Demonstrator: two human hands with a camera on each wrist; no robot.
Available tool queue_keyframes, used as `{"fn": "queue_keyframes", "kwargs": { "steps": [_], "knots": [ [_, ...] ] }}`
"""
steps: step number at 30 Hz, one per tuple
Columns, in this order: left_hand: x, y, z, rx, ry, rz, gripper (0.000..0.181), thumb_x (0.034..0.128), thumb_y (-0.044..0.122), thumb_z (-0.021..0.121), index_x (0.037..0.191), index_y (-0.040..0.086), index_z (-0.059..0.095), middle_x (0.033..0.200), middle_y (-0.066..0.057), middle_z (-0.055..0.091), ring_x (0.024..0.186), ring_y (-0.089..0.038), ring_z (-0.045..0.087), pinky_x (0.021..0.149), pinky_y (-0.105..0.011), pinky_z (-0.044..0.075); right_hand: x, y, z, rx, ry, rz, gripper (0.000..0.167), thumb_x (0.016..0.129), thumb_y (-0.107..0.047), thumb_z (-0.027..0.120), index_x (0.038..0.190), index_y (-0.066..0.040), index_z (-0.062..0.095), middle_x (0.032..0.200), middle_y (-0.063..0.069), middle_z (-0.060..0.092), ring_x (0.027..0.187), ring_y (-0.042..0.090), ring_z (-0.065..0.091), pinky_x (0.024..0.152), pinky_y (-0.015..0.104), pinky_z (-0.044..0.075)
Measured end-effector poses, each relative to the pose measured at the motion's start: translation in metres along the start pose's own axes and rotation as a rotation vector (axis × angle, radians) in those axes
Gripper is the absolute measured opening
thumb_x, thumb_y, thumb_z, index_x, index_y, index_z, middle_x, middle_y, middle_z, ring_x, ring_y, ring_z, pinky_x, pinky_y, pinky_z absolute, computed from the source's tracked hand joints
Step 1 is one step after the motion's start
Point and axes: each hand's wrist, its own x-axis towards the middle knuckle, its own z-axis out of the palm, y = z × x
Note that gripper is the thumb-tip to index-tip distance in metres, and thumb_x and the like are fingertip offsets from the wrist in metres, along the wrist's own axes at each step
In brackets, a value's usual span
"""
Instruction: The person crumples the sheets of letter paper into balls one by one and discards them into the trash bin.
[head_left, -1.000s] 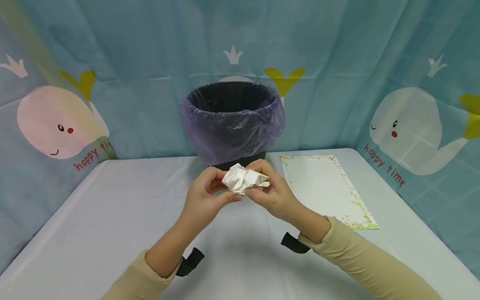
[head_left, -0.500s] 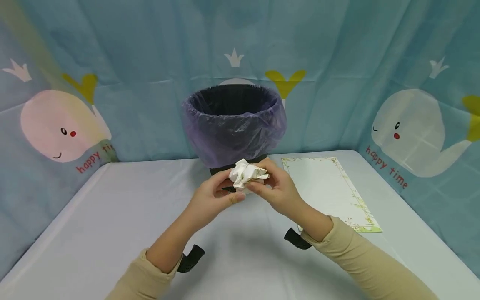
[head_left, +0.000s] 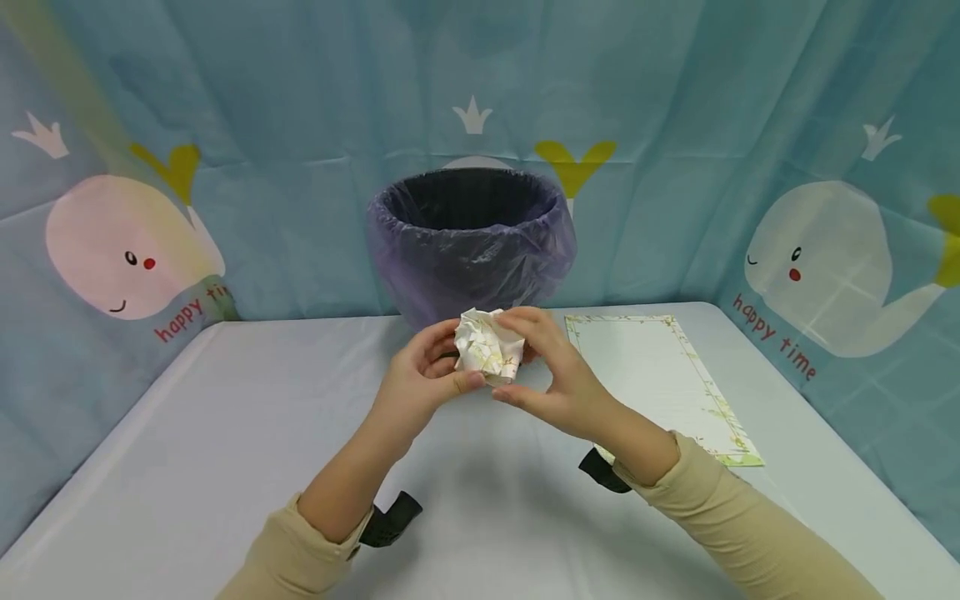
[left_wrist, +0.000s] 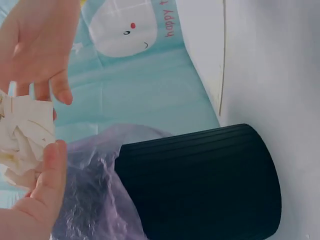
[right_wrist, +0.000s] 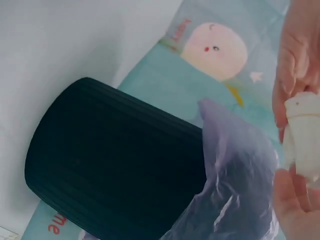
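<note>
Left hand (head_left: 414,371) is gripping the crumpled paper (head_left: 487,343), thumb in front, other fingers behind; right hand (head_left: 564,379) is touching its right side loosely, thumb standing off, so not clenching. Paper is being held mid-air over the surface (head_left: 225,433), on the near side of the bin (left_wrist: 200,185). Step in hand: seemingly balling up the paper; next move is probably calling for the right thumb closing in and both hands squeezing evenly. Purple liner (head_left: 472,258) is covering the bin's rim. Floral-bordered sheet (head_left: 652,375) is lying flat at right, no words readable. Backdrop (head_left: 300,225) is showing red "happy time" at right, partly cut off at left.
</note>
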Motion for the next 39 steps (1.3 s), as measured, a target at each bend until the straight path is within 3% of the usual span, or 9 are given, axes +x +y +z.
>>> {"fn": "queue_keyframes", "kwargs": {
  "steps": [3,8,13,21,28,32,34,36,39],
  "knots": [
    [-0.001,0.002,-0.002,-0.010,0.022,0.026,0.070,0.0838,-0.011,0.069,0.145,-0.001,0.036,0.136,-0.019,0.048,0.118,-0.026,0.054,0.085,-0.024,0.052,0.001,-0.002,-0.006,0.132,-0.057,0.086,0.088,0.089,-0.048,0.063,0.147,0.007,0.026,0.147,0.026,0.026,0.104,0.027,0.053,0.082,0.035,0.052],
    [-0.004,0.000,-0.004,0.008,-0.010,0.033,0.070,0.0822,-0.010,0.071,0.144,0.000,0.039,0.133,-0.018,0.052,0.112,-0.024,0.055,0.083,-0.024,0.052,0.005,-0.003,-0.011,0.271,-0.173,0.226,0.108,0.079,-0.051,0.069,0.150,0.010,0.014,0.148,0.027,0.023,0.092,0.021,0.057,0.078,0.030,0.053],
    [-0.006,-0.003,-0.008,0.001,-0.091,0.012,0.068,0.0823,-0.005,0.074,0.142,-0.002,0.041,0.123,-0.018,0.056,0.103,-0.022,0.058,0.081,-0.027,0.053,0.004,-0.004,-0.009,0.275,-0.222,0.282,0.119,0.070,-0.059,0.071,0.149,0.011,0.016,0.140,0.026,0.032,0.093,0.018,0.054,0.074,0.028,0.052],
    [-0.006,-0.005,-0.009,-0.016,-0.047,0.042,0.065,0.0808,-0.012,0.071,0.139,-0.005,0.043,0.119,-0.015,0.058,0.101,-0.021,0.058,0.082,-0.027,0.053,0.006,-0.006,-0.006,0.282,-0.204,0.372,0.127,0.066,-0.059,0.076,0.151,0.008,0.008,0.147,0.019,0.036,0.090,0.018,0.056,0.071,0.025,0.048],
    [-0.006,0.000,-0.006,0.053,0.036,0.091,0.063,0.0757,-0.009,0.078,0.133,-0.005,0.051,0.109,-0.012,0.064,0.099,-0.021,0.059,0.088,-0.031,0.049,0.006,-0.007,-0.006,0.239,-0.200,0.363,0.126,0.065,-0.067,0.072,0.150,0.008,0.018,0.137,0.018,0.045,0.097,0.024,0.054,0.078,0.035,0.048],
    [-0.006,0.003,-0.003,0.125,0.083,0.128,0.059,0.0748,-0.004,0.081,0.128,-0.004,0.057,0.105,-0.012,0.067,0.098,-0.021,0.059,0.092,-0.039,0.046,0.005,-0.004,-0.005,0.179,-0.158,0.326,0.118,0.065,-0.070,0.070,0.147,0.005,0.028,0.130,0.015,0.050,0.105,0.024,0.051,0.086,0.041,0.046],
    [-0.005,0.004,-0.001,0.145,0.103,0.135,0.056,0.0747,-0.004,0.081,0.126,-0.003,0.059,0.101,-0.011,0.068,0.096,-0.020,0.059,0.089,-0.037,0.046,0.006,-0.003,-0.005,0.167,-0.130,0.307,0.112,0.066,-0.069,0.071,0.143,0.005,0.035,0.124,0.014,0.052,0.107,0.024,0.050,0.088,0.039,0.046],
    [-0.005,0.004,0.002,0.150,0.120,0.133,0.052,0.0749,-0.003,0.081,0.123,-0.003,0.061,0.097,-0.009,0.068,0.092,-0.019,0.058,0.082,-0.031,0.046,0.006,-0.002,-0.004,0.191,-0.102,0.289,0.101,0.070,-0.059,0.077,0.137,0.006,0.039,0.119,0.014,0.053,0.105,0.024,0.049,0.088,0.035,0.046],
    [-0.004,0.003,0.006,0.114,0.122,0.117,0.045,0.0766,-0.005,0.079,0.118,-0.005,0.061,0.091,-0.006,0.066,0.082,-0.017,0.054,0.070,-0.023,0.045,0.006,-0.002,-0.002,0.261,-0.064,0.279,0.072,0.080,-0.027,0.082,0.128,0.010,0.043,0.115,0.017,0.053,0.102,0.024,0.051,0.086,0.028,0.047]
  ]
}}
